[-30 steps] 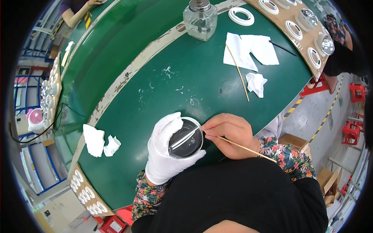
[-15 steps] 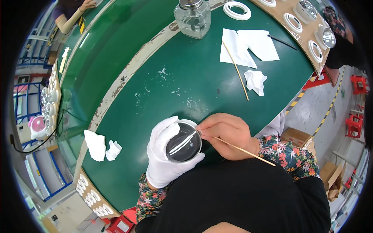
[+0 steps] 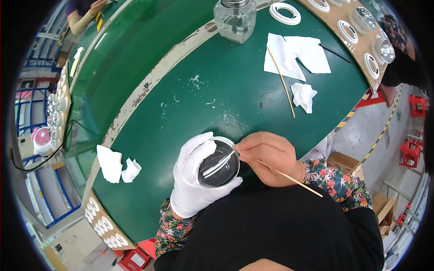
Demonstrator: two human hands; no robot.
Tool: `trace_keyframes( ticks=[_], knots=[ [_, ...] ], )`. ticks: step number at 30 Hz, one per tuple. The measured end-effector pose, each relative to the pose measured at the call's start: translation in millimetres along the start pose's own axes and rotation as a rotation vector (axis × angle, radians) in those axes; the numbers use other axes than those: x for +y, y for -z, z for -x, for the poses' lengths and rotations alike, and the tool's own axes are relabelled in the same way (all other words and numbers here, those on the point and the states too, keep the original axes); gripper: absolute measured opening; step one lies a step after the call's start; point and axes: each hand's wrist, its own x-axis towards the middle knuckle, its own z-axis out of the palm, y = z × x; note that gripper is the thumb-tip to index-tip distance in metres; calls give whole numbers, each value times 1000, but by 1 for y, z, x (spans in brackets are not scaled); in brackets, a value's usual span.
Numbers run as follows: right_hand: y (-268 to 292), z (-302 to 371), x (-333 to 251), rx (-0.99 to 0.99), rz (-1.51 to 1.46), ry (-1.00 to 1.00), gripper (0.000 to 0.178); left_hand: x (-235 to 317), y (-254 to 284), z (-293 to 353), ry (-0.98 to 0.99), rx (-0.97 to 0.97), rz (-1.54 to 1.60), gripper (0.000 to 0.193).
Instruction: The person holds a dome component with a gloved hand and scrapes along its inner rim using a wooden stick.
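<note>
In a white glove, my left hand (image 3: 190, 185) wraps round a round, clear glass lens (image 3: 220, 169) with a pale rim, a white cloth or glove fold lying over its left side. Bright streaks of reflected light cross the glass. My bare right hand (image 3: 271, 156) pinches a thin wooden stick (image 3: 291, 178) between thumb and fingers. Its fingertips are at the lens's upper right rim, and the stick's tail slants down to the right. The working tip of the stick is hidden by the fingers.
On the green table (image 3: 181, 108) lie white cloths (image 3: 312, 54), a second wooden stick (image 3: 281, 83), a black stick (image 3: 334, 53) and crumpled wipes (image 3: 304, 96). A glass jar (image 3: 235, 22) and white ring (image 3: 285, 13) stand far off. A board of lamp parts (image 3: 357, 36) is at the right.
The head view has shifted slightly, so the far things on the table appear further right. Both hands keep their grips, with the fingertips still at the lens rim.
</note>
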Motion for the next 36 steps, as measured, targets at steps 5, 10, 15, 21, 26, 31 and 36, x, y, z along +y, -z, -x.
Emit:
trace_keyframes(
  ticks=[5,10,15,21,26,31,36],
  knots=[
    [2,2,-4,20,-19,-70,14,-2,-1,3,19,10,18,86],
    [3,3,-4,-8,-23,-41,13,0,-1,0,-16,17,9,87],
    [1,3,-1,-10,-13,-20,13,-1,-1,1,-1,10,3,86],
    [0,1,0,5,-9,-27,13,-3,-1,0,-28,6,3,87],
    [6,4,-7,-23,-18,-145,13,-2,-1,1,-25,23,6,87],
    [3,4,-2,-22,-50,-66,13,-3,-1,-1,-52,21,-16,87],
    [3,2,-3,-38,-30,-56,12,-2,-1,1,-12,8,-10,87]
  ],
)
